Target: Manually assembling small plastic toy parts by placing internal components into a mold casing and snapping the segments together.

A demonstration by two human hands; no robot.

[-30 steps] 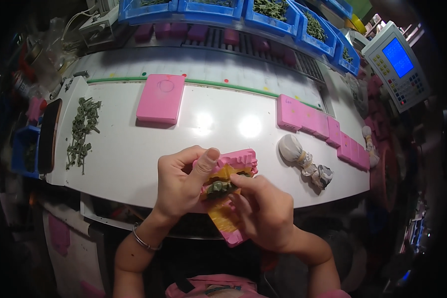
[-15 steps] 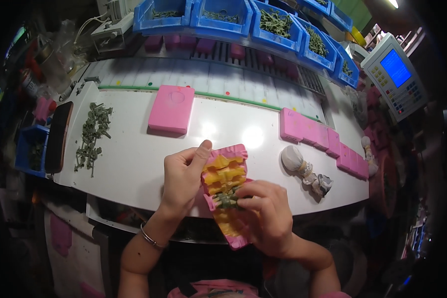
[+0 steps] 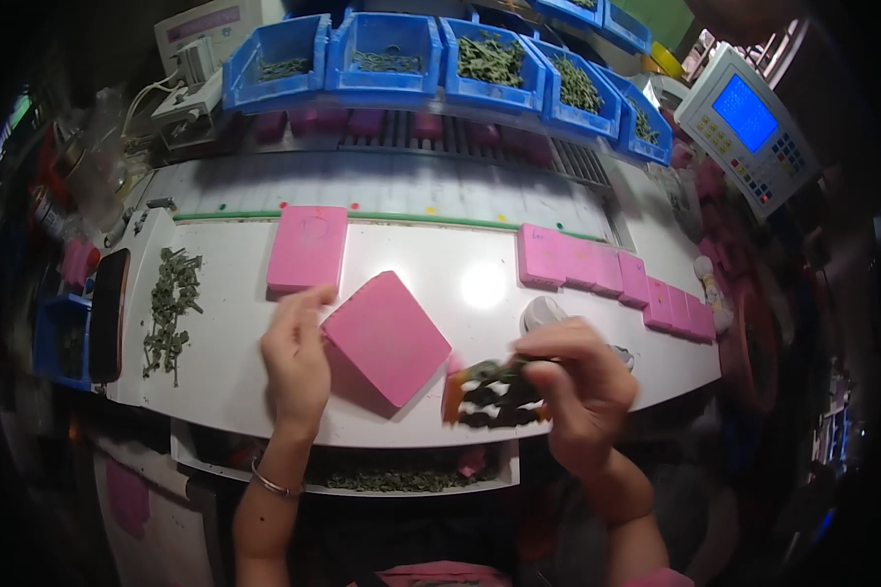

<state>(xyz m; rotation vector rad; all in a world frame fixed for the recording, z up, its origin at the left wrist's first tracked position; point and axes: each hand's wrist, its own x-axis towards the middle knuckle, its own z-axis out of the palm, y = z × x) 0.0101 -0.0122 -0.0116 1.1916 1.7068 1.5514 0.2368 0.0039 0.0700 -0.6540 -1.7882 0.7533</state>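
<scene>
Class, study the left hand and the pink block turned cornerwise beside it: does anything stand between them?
Nothing visible does. The left hand is open by the left corner of the pink block; whether they touch is unclear. The right hand, holding a blurred green piece, is on the other side.

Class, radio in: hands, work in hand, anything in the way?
Left hand open beside central pink block. Right hand gripping dark green cluster, blurred. Possible obstacle: white-headed tool, partly hidden behind right hand.
</scene>
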